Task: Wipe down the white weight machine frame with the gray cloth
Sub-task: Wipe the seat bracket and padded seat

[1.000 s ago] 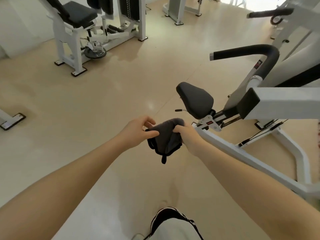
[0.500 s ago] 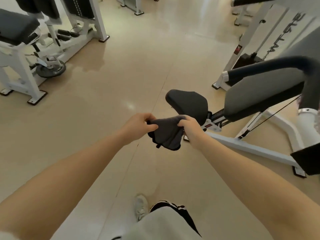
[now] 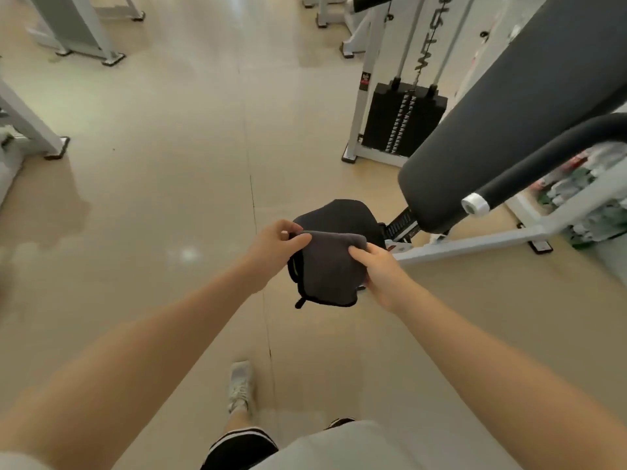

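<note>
A folded gray cloth (image 3: 327,269) with a dark trim hangs between both my hands in the middle of the view. My left hand (image 3: 276,249) pinches its top left edge. My right hand (image 3: 380,271) grips its right side, fingers over the top fold. Just beyond the cloth stands the white weight machine frame (image 3: 464,244): a floor bar running right, a black seat (image 3: 342,215) behind the cloth, a large black back pad (image 3: 509,117) and a black padded handle (image 3: 543,164) with a white end cap. The cloth is apart from the frame.
A white upright with a black weight stack (image 3: 402,122) stands behind the machine. Other white machine legs (image 3: 32,130) sit at the left and far edges. Beige glossy floor (image 3: 163,205) spreads across the left and centre. My shoe (image 3: 239,388) is on the floor below the cloth.
The view has swung right and closer to the machine, so the back pad and weight stack now fill the right side. Both hands still hold the cloth, now spread a little wider.
</note>
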Available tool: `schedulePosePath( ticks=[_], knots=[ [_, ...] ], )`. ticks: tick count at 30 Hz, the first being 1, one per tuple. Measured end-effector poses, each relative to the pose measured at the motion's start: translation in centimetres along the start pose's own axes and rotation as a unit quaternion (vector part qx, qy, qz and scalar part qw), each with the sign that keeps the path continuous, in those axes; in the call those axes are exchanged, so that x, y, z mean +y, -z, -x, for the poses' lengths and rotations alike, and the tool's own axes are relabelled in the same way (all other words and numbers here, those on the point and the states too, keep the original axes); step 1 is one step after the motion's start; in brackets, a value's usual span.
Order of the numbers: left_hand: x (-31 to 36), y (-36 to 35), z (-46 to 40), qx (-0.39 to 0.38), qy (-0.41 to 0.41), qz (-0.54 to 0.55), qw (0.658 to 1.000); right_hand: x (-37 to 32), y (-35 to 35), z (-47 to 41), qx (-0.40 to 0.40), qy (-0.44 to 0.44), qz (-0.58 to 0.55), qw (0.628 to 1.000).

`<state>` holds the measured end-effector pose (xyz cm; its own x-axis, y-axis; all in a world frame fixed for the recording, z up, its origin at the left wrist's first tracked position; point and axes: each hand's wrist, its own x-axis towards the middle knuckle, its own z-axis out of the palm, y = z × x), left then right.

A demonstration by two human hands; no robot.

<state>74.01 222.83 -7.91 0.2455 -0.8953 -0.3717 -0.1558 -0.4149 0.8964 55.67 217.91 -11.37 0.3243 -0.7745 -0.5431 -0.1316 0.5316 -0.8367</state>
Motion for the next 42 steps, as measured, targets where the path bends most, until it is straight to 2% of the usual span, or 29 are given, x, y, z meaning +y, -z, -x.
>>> schedulePosePath(
  ticks=[2, 6, 11, 15, 20, 22, 25, 27, 31, 34, 36, 38, 40, 42],
  knots=[
    [0.5, 2.4, -3.7, -0.075, 0.035, 0.019, 0.996, -0.7, -2.1, -2.2, 0.047, 0.004, -0.041, 0.998],
    [1.2, 5.5, -9.1, -0.223, 0.039, -0.066, 0.972, -2.5, -5.4, -5.1, 0.130, 0.015, -0.129, 0.983],
    [1.2, 5.4, -12.9, -0.250, 0.040, -0.040, 0.967, -1.6, -6.9, -5.6, 0.120, 0.059, -0.256, 0.957],
    [-0.1, 3.2, -14.6, -0.299, 0.049, -0.044, 0.952, 1.3, -5.9, -5.7, 0.126, 0.043, -0.290, 0.948],
    [-5.1, -1.6, -16.0, -0.335, 0.015, -0.104, 0.936, 7.3, -3.8, -7.0, 0.204, -0.002, -0.326, 0.923],
    [-8.1, -3.8, -17.0, -0.330, -0.030, -0.168, 0.928, 10.3, -2.4, -8.2, 0.254, -0.010, -0.316, 0.914],
    [-13.1, -7.0, -19.3, -0.336, -0.099, -0.264, 0.899, 15.4, -0.3, -11.1, 0.343, -0.022, -0.294, 0.892],
    [-16.7, -9.1, -21.2, -0.345, -0.161, -0.330, 0.864, 19.1, 1.0, -13.8, 0.388, -0.030, -0.296, 0.873],
    [-22.9, -12.7, -26.3, -0.312, -0.328, -0.481, 0.751, 26.7, 3.1, -20.4, 0.439, -0.008, -0.318, 0.840],
    [-25.7, -14.8, -30.1, -0.231, -0.443, -0.594, 0.630, 31.1, 4.1, -24.8, 0.450, 0.020, -0.347, 0.823],
    [-26.8, -15.9, -32.2, -0.167, -0.490, -0.665, 0.538, 33.6, 4.7, -27.7, 0.434, 0.042, -0.366, 0.822],
    [-27.4, -16.5, -33.8, -0.114, -0.516, -0.710, 0.465, 35.3, 5.5, -30.7, 0.409, 0.070, -0.385, 0.825],
    [-27.4, -17.6, -35.0, -0.093, -0.526, -0.730, 0.426, 36.4, 6.5, -33.6, 0.391, 0.096, -0.409, 0.819],
    [-27.3, -19.2, -35.8, -0.093, -0.522, -0.733, 0.426, 36.7, 7.4, -36.1, 0.378, 0.127, -0.430, 0.810]
  ],
)
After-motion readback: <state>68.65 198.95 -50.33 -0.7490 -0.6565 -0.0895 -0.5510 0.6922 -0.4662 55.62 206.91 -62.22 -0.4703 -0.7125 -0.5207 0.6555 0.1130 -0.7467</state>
